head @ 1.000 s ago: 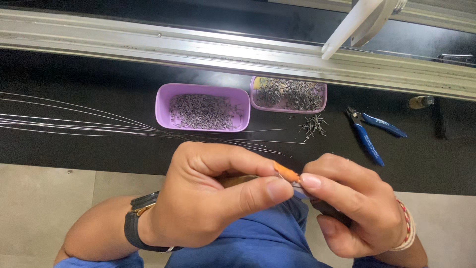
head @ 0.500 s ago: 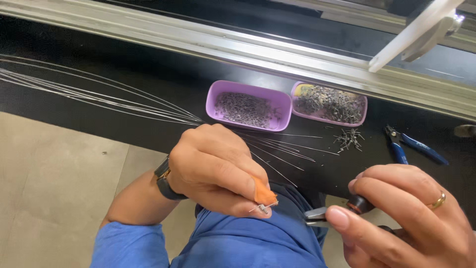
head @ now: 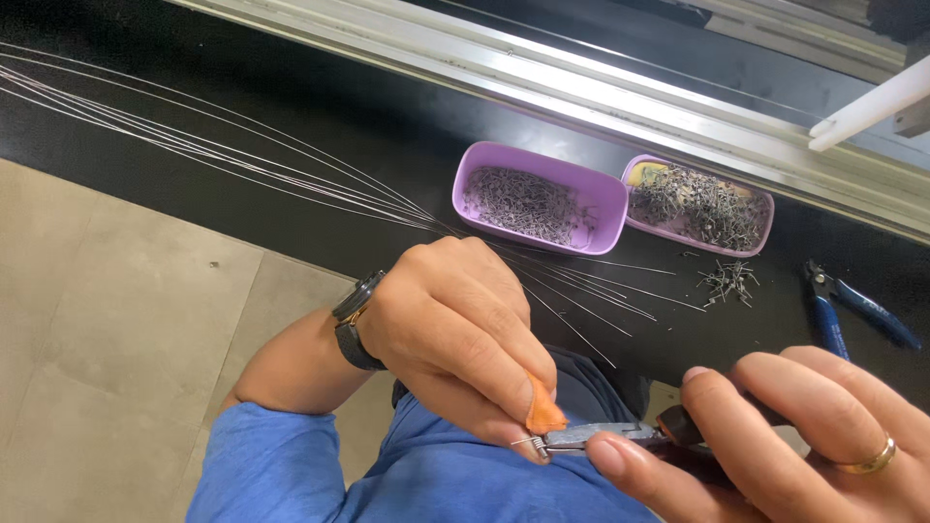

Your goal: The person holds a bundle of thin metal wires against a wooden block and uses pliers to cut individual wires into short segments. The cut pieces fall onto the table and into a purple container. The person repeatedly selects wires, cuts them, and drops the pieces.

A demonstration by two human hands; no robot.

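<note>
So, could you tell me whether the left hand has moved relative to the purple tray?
Yes: the left hand shifted leftward, now below the left purple tray's left end.

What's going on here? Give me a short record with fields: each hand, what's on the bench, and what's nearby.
Left hand: pinches a small orange piece and a tiny wire coil
Right hand: grips small pliers, whose tips meet the coil
Bench: black, with long thin wires fanned across it
Trays: two purple trays of small metal bits
Nearby: loose metal bits, blue-handled cutters
</note>
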